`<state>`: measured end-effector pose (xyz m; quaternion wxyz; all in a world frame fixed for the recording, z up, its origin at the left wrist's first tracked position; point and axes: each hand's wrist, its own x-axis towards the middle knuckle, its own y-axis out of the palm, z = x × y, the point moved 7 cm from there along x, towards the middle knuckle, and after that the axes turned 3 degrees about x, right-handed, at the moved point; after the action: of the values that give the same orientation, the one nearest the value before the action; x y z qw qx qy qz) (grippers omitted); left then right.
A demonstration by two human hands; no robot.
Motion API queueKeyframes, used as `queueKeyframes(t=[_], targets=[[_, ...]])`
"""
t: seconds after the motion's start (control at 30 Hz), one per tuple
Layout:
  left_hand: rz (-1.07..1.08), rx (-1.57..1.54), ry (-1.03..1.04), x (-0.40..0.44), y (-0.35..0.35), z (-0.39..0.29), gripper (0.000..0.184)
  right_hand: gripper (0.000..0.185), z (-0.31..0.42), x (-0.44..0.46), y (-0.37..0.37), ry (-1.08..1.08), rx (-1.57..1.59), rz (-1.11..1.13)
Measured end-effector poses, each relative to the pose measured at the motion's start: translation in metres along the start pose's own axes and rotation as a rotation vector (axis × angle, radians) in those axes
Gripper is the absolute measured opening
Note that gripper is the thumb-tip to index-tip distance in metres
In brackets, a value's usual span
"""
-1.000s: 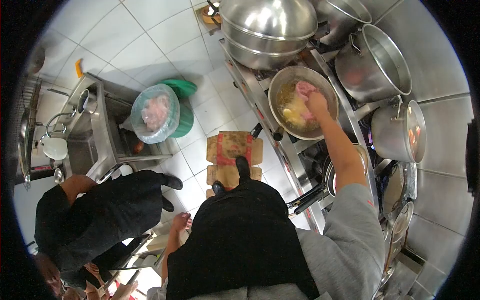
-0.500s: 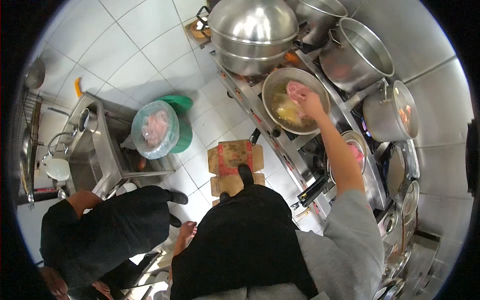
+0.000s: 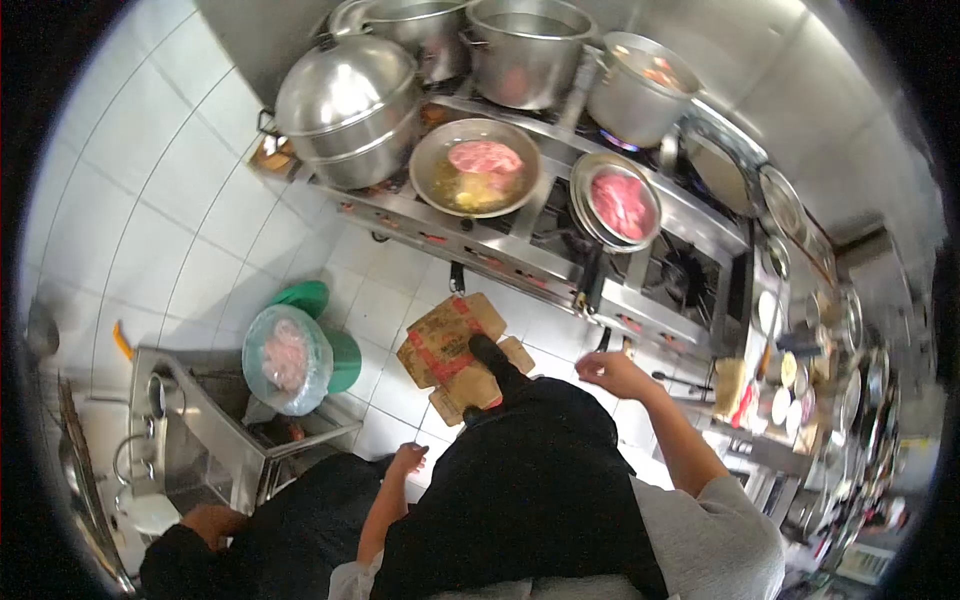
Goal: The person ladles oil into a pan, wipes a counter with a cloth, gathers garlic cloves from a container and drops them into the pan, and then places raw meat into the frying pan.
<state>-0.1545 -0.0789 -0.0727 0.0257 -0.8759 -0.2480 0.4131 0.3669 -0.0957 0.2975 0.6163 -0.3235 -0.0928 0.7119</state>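
Observation:
My right hand hangs over the floor in front of the stove, its fingers loosely spread and nothing in them. Low by my apron, my left hand is loosely curled, with nothing visible in it. On the stove, a wide pan of bubbling oil holds a slab of pink raw meat, with a paler, yellowish piece beside it. More raw meat lies in a metal bowl to the right of that pan. Both hands are apart from the pan and the bowl.
A large domed steamer and several tall pots crowd the stove. Flattened cardboard lies underfoot. At left stand a lined green bin and a steel sink. A co-worker's hand is close by at lower left.
My right hand has let go of the meat in the oil and drawn back from the pan towards my body. The view has turned to the right. My left hand stays low.

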Motion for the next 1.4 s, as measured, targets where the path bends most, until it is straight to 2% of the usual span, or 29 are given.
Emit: queueKeyframes(t=[0.07,0.1,0.13,0.17,0.23,0.27,0.3,0.37,0.4,0.47,0.5,0.53,0.57,0.63,0.67,0.73,0.83,0.87,0.93,1.0,1.1,1.13,1.17,1.2,1.27,1.3,1.33,1.4], targets=[[-0.04,-0.154,-0.24,-0.002,-0.021,-0.016,0.024,0.024,-0.036,-0.044,0.026,0.113,0.031,0.029],[-0.115,-0.254,-0.4,-0.012,-0.036,-0.055,0.023,0.025,-0.048,-0.06,0.033,0.181,0.106,0.021],[-0.133,-0.232,-0.35,-0.004,-0.045,-0.07,0.021,0.024,-0.048,-0.073,0.03,0.216,0.01,-0.033],[-0.101,-0.365,-0.282,0.008,-0.048,-0.075,0.021,0.023,-0.048,-0.081,0.027,0.183,-0.002,-0.082],[0.021,-0.574,-0.344,0.045,-0.041,-0.064,0.021,0.023,-0.052,-0.087,0.015,0.113,-0.036,-0.174],[-0.121,-0.325,-0.223,0.02,-0.043,-0.125,0.023,0.023,-0.054,-0.086,0.003,0.09,-0.042,-0.254],[-0.089,-0.355,-0.214,0.023,-0.032,-0.134,0.023,0.023,-0.055,-0.081,-0.011,0.062,-0.049,-0.332],[-0.024,-0.422,-0.196,0.027,-0.015,-0.15,0.025,0.024,-0.069,-0.067,-0.044,0.145,-0.005,-0.51],[0.036,-0.395,-0.172,0.033,-0.003,-0.148,0.025,0.025,-0.077,-0.055,-0.062,0.103,-0.002,-0.608],[-0.012,0.07,0.05,0.028,0.008,-0.169,0.028,0.027,-0.076,-0.031,-0.099,0.063,0.009,-0.734],[-0.006,0.161,0.069,0.02,0.013,-0.178,0.031,0.029,-0.066,-0.018,-0.12,0.063,0.014,-0.764],[-0.126,0.175,0.154,0.054,0.024,-0.121,0.035,0.03,-0.06,-0.003,-0.137,0.036,-0.011,-0.792],[-0.125,0.184,0.114,0.05,0.027,-0.121,0.036,0.032,-0.058,0.013,-0.154,0.007,-0.034,-0.818],[-0.136,0.194,0.022,0.031,0.031,-0.126,0.038,0.034,-0.065,0.052,-0.184,0.118,-0.093,-0.735],[-0.222,0.212,0.028,0.024,0.029,-0.118,0.035,0.036,-0.072,0.072,-0.199,0.118,-0.162,-0.789],[-0.184,0.09,-0.068,-0.005,0.027,-0.136,0.032,0.043,-0.068,0.103,-0.221,0.122,-0.243,-0.826],[-0.172,-0.015,-0.097,-0.031,0.031,-0.147,0.031,0.043,-0.046,0.147,-0.245,0.177,-0.5,-0.825],[-0.191,0.029,0.037,-0.024,0.038,-0.119,0.031,0.048,-0.082,0.182,-0.251,0.224,-0.509,-0.83],[-0.208,0.01,0.001,-0.028,0.053,-0.109,0.032,0.047,-0.049,0.19,-0.259,0.247,-0.542,-0.659],[-0.245,-0.019,-0.06,-0.033,0.067,-0.111,0.033,0.048,-0.055,0.222,-0.261,0.252,-0.718,-0.437],[-0.345,-0.055,-0.015,-0.046,0.089,-0.15,0.03,0.051,-0.085,0.26,-0.261,0.299,-0.755,-0.316],[-0.393,0.018,0.029,-0.05,0.092,-0.171,0.03,0.051,-0.077,0.267,-0.258,0.313,-0.927,-0.187],[-0.457,0.247,0.113,-0.053,0.094,-0.199,0.031,0.05,-0.082,0.274,-0.256,0.319,-0.929,-0.176],[-0.427,-0.025,-0.17,-0.058,0.095,-0.212,0.032,0.048,-0.089,0.28,-0.256,0.325,-0.932,-0.168],[-0.475,-0.32,-0.148,-0.036,0.122,-0.15,0.032,0.045,-0.102,0.288,-0.262,0.337,-0.943,-0.167],[-0.494,-0.468,-0.13,-0.037,0.122,-0.174,0.032,0.044,-0.115,0.292,-0.266,0.321,-0.881,-0.207],[-0.516,-0.324,-0.235,-0.049,0.123,-0.194,0.032,0.043,-0.129,0.294,-0.269,0.305,-0.819,-0.247],[-0.481,-0.205,-0.217,-0.05,0.106,-0.229,0.032,0.043,-0.135,0.288,-0.279,0.241,-0.732,-0.314]])
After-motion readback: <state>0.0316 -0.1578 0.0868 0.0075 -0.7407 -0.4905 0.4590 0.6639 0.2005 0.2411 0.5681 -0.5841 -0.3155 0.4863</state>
